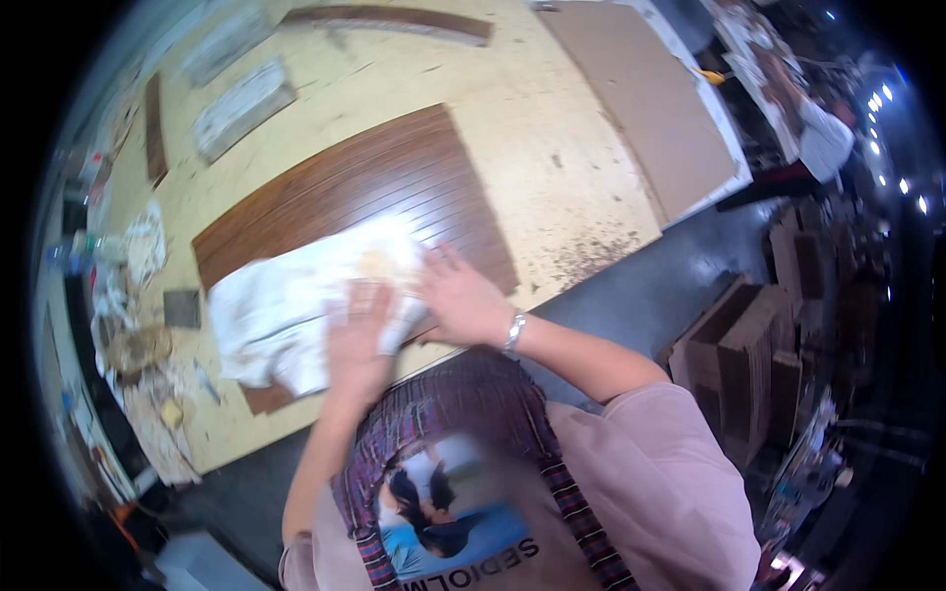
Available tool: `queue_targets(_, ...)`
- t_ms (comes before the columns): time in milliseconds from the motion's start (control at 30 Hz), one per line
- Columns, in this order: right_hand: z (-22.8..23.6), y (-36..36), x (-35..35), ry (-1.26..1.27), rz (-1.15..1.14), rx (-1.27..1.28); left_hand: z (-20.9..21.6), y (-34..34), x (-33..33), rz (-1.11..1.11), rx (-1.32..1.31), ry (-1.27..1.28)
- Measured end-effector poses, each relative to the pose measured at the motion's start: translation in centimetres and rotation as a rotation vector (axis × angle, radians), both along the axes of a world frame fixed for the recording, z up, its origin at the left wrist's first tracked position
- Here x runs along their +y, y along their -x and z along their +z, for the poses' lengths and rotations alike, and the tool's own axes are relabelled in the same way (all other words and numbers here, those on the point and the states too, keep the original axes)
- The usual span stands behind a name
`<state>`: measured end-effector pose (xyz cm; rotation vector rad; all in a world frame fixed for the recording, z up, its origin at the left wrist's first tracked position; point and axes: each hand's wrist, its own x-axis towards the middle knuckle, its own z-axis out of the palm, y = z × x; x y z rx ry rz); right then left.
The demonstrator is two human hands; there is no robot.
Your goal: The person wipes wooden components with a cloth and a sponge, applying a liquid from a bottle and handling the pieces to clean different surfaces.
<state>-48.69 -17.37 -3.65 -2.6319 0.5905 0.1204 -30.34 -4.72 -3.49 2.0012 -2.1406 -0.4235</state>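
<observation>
A white cloth with a yellowish stain lies bunched over the near-left part of a brown grooved wooden board. My left hand, blurred by motion, rests on the cloth with its fingers stretched out flat. Beside it, at the cloth's right end, my right hand lies with fingers extended over the cloth's edge and the board. The board's surface shines just beyond the cloth, and its near edge is partly hidden by the cloth and my hands.
The board lies on a pale yellow worktable. Whitish blocks and wooden strips lie at the far side. A brown cardboard sheet is at right, with stacked boards below. Another person stands at far right.
</observation>
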Motion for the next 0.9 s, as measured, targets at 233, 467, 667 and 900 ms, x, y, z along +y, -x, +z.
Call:
queue_targets(233,1.0,-0.6,-0.1,0.103,-0.033,-0.111,-0.4,-13.2,4.4,0.465,0.11,0.111)
queue_targets(467,1.5,-1.1,0.0,0.113,-0.03,-0.057,-0.6,-10.2,8.0,0.462,0.031,0.042)
queue_targets(667,1.7,-1.4,0.5,0.139,-0.029,-0.07,-1.8,-21.9,9.9,1.003,0.655,0.116)
queue_targets(900,2.9,-3.7,2.5,0.127,-0.145,-0.022,1.6,-26.3,16.4,0.982,1.993,0.591)
